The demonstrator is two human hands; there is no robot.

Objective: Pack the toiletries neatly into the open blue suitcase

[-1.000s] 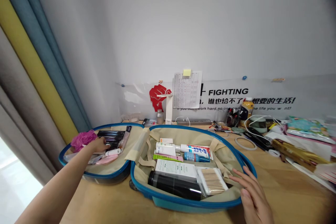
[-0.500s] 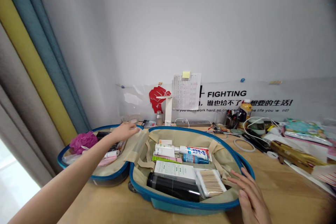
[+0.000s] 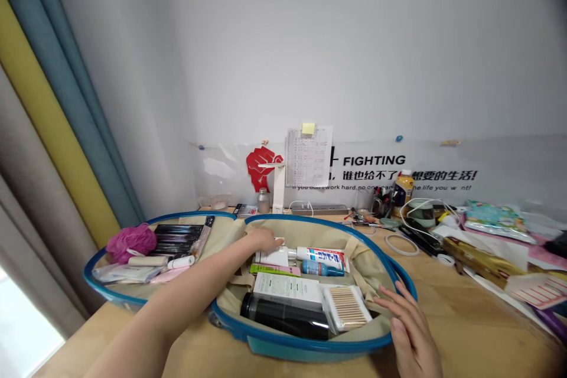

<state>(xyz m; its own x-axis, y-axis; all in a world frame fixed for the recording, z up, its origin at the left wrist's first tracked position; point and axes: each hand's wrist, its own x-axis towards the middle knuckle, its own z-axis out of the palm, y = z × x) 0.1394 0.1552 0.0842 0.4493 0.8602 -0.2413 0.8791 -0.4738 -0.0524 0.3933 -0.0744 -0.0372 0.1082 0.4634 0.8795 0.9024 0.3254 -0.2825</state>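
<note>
An open toiletry case with a blue zipped rim (image 3: 310, 347) and cream lining lies spread on the desk. My left hand (image 3: 264, 240) reaches palm down into its right half, over the white packages (image 3: 271, 256); its fingers stretch forward, with their tips partly hidden. My right hand (image 3: 414, 331) rests with spread fingers at the right rim. Inside lie a toothpaste tube (image 3: 322, 256), a blue bottle (image 3: 322, 269), a green-and-pink pack (image 3: 274, 270), a white box (image 3: 286, 287), a black cylinder (image 3: 283, 316) and a packet of cotton swabs (image 3: 346, 308).
The left half holds a purple bath puff (image 3: 132, 242), dark brushes (image 3: 177, 240) and a white tube (image 3: 181, 262). Behind stand a white lamp (image 3: 278, 189) and a power strip (image 3: 321, 210). Cables, a yellow-capped bottle (image 3: 403, 188) and a gold package (image 3: 481, 257) crowd the right.
My left hand has moved right and down, from the flap between the halves into the right half. My right hand stays at the rim. The view has shifted slightly.
</note>
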